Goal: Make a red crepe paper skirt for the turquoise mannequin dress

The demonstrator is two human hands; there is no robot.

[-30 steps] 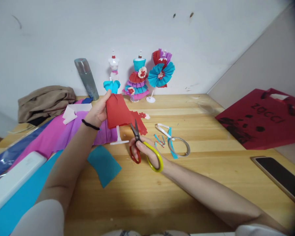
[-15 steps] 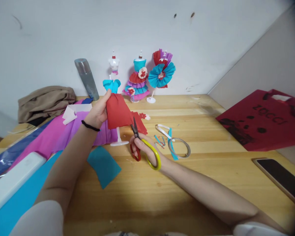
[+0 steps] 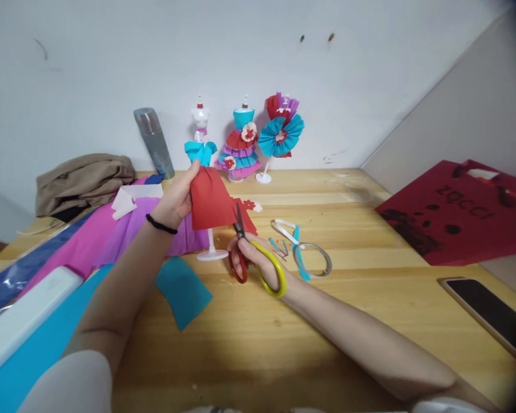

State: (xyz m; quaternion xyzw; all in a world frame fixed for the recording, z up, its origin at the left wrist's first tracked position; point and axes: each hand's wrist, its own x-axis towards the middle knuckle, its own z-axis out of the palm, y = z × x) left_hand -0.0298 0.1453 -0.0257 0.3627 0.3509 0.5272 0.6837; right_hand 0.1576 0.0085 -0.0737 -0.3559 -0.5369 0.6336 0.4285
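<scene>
My left hand point(image 3: 180, 192) pinches the mini dress form at its waist, where a turquoise paper top point(image 3: 200, 152) meets a red paper skirt point(image 3: 211, 198). The form's white stand point(image 3: 212, 254) shows below the skirt. In my right hand point(image 3: 258, 258) are scissors point(image 3: 272, 269) with one red and one yellow handle loop. Their blades are parted and point up at the skirt's lower right corner. Behind the skirt lies more red paper point(image 3: 246, 218), beside small red and white paper flowers point(image 3: 251, 205).
Three dress forms stand by the wall, one bare point(image 3: 200, 117). A bottle point(image 3: 155, 143), brown cloth point(image 3: 83, 183) and coloured paper point(image 3: 69, 246) lie left. Turquoise paper point(image 3: 184, 291) is in front. Tape roll point(image 3: 329, 261), phone point(image 3: 490, 312) and red bag point(image 3: 460, 215) sit right.
The held form with its red skirt has shifted slightly right and down in view, along with my left hand. The scissors have moved a little to the right with my right hand.
</scene>
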